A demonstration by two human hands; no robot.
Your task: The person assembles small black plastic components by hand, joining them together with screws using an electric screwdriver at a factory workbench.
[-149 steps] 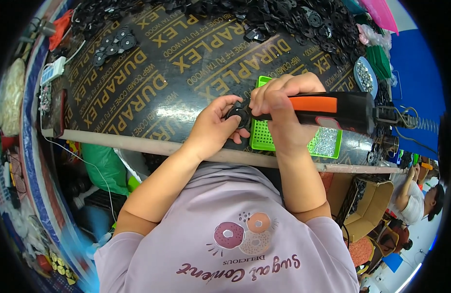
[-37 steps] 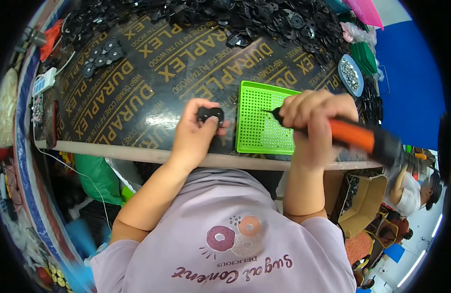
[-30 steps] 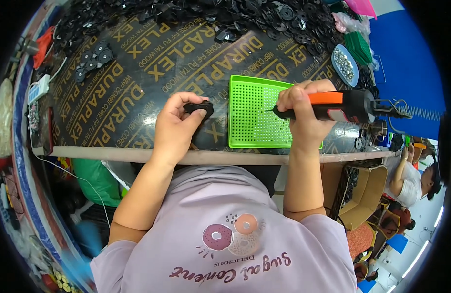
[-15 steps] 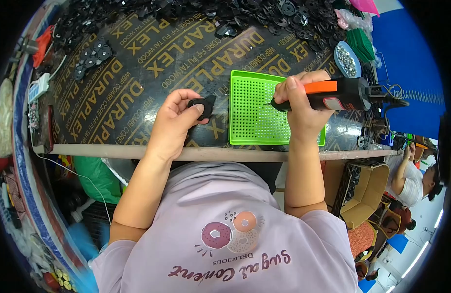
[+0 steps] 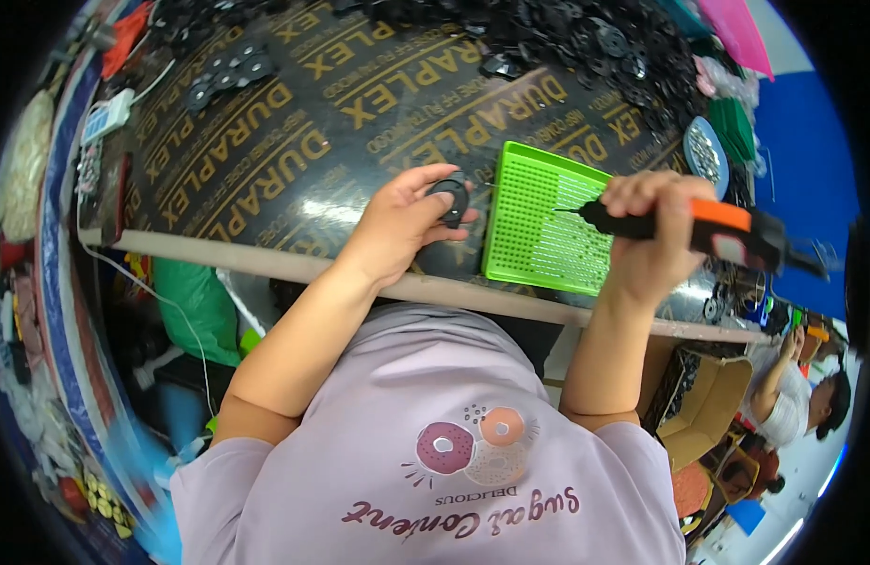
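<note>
My left hand point(image 5: 397, 226) is closed on a small black plastic part point(image 5: 449, 200), round with a raised ring on its face. The thumb presses on that face while the fingers support it from behind, just left of the green perforated tray point(image 5: 499, 268). In my right hand point(image 5: 653, 235) is a black electric screwdriver point(image 5: 765, 240) with an orange lever, gripped near its front end. Its thin bit points left over the tray, apart from the black part. Whether a screw sits on the bit is too small to tell.
Many loose black parts point(image 5: 595, 42) are heaped along the table's far side, and several more point(image 5: 233, 75) lie at far left. Past the tray stands a blue dish point(image 5: 689, 151) of small metal pieces. Another person point(image 5: 783, 381) sits at right, beyond a cardboard box point(image 5: 680, 443).
The whole view has shifted and tilted, carrying table and hands rightward in the picture. The black part's ringed face now shows more plainly. The screwdriver's rear end has dipped. Both grips persist.
</note>
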